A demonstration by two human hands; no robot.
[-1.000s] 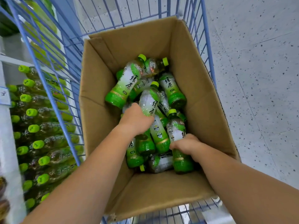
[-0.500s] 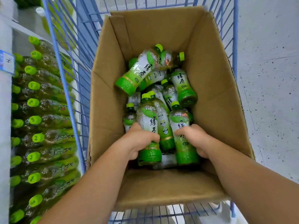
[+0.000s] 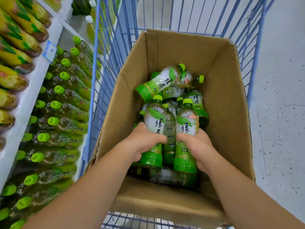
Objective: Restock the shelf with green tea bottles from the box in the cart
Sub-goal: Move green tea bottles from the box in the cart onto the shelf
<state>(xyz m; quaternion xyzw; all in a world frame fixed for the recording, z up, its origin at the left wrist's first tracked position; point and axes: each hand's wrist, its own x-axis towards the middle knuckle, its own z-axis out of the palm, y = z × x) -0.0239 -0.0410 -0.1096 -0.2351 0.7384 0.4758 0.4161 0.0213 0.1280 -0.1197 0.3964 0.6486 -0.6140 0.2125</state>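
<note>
1. I hold two green tea bottles upright, side by side, in the lower middle of the frame, inside the box near its closest wall.
2. My left hand (image 3: 145, 142) is clamped around the waist of the left bottle (image 3: 154, 123), with the fingers wrapped over its label.
3. My right hand (image 3: 194, 146) is clamped the same way around the right bottle (image 3: 187, 124). Both lime caps point to the top of the frame.
4. A third bottle (image 3: 170, 129) stands squeezed between the two I hold, touching both.
5. More green tea bottles lie jumbled behind and beneath them. One tilted bottle (image 3: 158, 85) rests on top of the heap toward the upper middle, its cap pointing to the upper right.
6. The box (image 3: 222, 90) is brown cardboard with its top open. It fills the centre of the frame, and its near flap is folded toward me at the bottom.
7. The box sits inside a cart (image 3: 93, 80) of blue wire, whose bars rise around it at the left, top and right.
8. Just left of the cart is a white shelf (image 3: 33, 90). Rows of shelf bottles (image 3: 66, 95) with lime caps fill the lower left.
9. Yellow-and-green drinks (image 3: 16, 38) sit on the tier in the upper left, above a small blue price tag (image 3: 49, 50).
10. Pale speckled floor (image 3: 280, 80) runs down the right side.
</note>
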